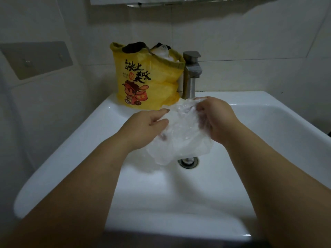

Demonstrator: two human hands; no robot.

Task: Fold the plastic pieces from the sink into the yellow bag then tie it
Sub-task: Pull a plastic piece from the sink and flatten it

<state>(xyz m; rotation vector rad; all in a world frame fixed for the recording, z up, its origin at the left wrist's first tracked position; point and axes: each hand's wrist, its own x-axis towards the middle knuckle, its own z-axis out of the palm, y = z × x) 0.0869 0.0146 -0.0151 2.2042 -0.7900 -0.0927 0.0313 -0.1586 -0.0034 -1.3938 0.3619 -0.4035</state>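
Over the white sink (pixel 100 126), a person is holding a clear, crumpled plastic piece (pixel 182 140) between both hands, above the basin. The left grip (pixel 150 126) is pinching the sheet's left edge, thumb on top and fingers curled beneath, so it is grasping the plastic. The right grip (pixel 216 120) is also grasping it, its fingers curling into the bunched upper right part of the sheet, where the film is wrinkling most. The lower part of the plastic piece is hanging loose beneath the hands, and its bottom edge is covering the top of the metal drain (pixel 188 161); whether it is touching the basin cannot be told. The yellow bag (pixel 148 81), printed with black characters and a cartoon figure, is standing upright on the sink's back left ledge, against the tiled wall. Its mouth is gaping open, with its rim rolled down, and more clear plastic (pixel 163 51) is showing inside at the top right. Just beside the bag, on its right, a steel faucet (pixel 191 76) is rising from the ledge, directly behind the hands. A grey plate (pixel 37 59) is sitting on the wall at the left.
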